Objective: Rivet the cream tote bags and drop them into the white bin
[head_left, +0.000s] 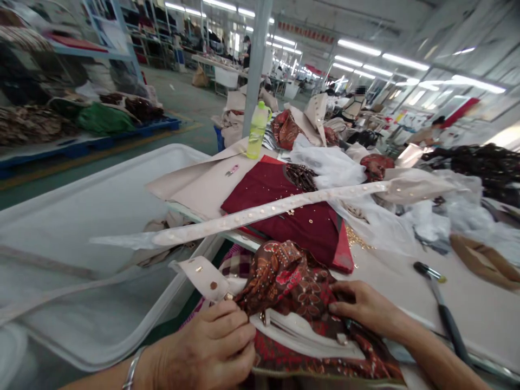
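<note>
Brown-and-red patterned fabric [300, 287] lies bunched in front of me, with a cream zippered strip [304, 338] across it. My left hand [211, 346] is closed at the fabric's left edge, beside a metal fitting on a cream strap [203, 277] with gold-coloured studs. Its fingertips are partly hidden, and the strap end stands up past them. My right hand [365, 306] has its fingers curled onto the right side of the patterned fabric, gripping a fold. A black-handled hammer [447, 319] rests to the right of that hand.
Behind the fabric, a dark red cloth [268, 195] carries scattered gold-coloured eyelets. A long studded strip [268, 210] crosses over it and reaches above a white bin [170, 300] at left. Farther back stand a yellow-green bottle [257, 132], a post [257, 59] and plastic bags [325, 162].
</note>
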Action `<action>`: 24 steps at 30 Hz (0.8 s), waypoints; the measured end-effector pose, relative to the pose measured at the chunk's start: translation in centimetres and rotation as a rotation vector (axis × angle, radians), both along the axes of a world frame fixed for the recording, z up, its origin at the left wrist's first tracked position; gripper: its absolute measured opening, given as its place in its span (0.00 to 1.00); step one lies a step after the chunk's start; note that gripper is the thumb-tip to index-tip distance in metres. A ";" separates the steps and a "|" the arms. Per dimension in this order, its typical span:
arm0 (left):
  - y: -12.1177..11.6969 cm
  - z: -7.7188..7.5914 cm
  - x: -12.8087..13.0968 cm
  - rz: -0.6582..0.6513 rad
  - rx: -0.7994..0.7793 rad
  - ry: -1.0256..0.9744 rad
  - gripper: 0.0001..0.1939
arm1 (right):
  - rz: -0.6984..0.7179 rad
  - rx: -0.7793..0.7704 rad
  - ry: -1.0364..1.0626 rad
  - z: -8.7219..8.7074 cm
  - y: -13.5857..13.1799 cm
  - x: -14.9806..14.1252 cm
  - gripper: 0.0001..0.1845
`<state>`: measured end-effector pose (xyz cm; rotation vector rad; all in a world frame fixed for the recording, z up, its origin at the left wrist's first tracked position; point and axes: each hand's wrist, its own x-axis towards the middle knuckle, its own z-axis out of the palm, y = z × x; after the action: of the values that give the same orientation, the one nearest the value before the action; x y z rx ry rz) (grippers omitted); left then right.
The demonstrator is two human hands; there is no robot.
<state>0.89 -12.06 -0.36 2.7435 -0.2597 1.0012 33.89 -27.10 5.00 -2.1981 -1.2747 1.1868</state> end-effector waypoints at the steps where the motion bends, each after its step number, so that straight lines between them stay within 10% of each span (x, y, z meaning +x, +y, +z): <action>1: 0.0 -0.3 -0.1 0.016 -0.006 -0.001 0.06 | -0.048 0.038 -0.008 0.4 0.0 -0.4 0.22; 4: 0.4 -0.9 -0.3 0.055 -0.055 0.024 0.06 | -0.224 0.195 0.167 2.7 -0.8 -2.2 0.21; 11: 1.5 -0.9 -0.7 0.017 -0.135 0.100 0.05 | 0.149 -0.091 0.612 5.6 0.4 -9.1 0.21; 19: 0.2 -0.8 0.0 -0.113 -0.064 0.120 0.06 | 0.713 -0.207 -0.186 -2.7 3.3 -10.8 0.21; 24: -0.5 -0.5 -0.3 -0.138 -0.103 0.255 0.08 | 0.645 -0.086 -0.745 -8.0 2.2 -9.8 0.27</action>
<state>0.58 -12.60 -0.90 2.6803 -0.3395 0.6043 24.14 -24.93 -2.97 -2.4713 -2.3976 0.5714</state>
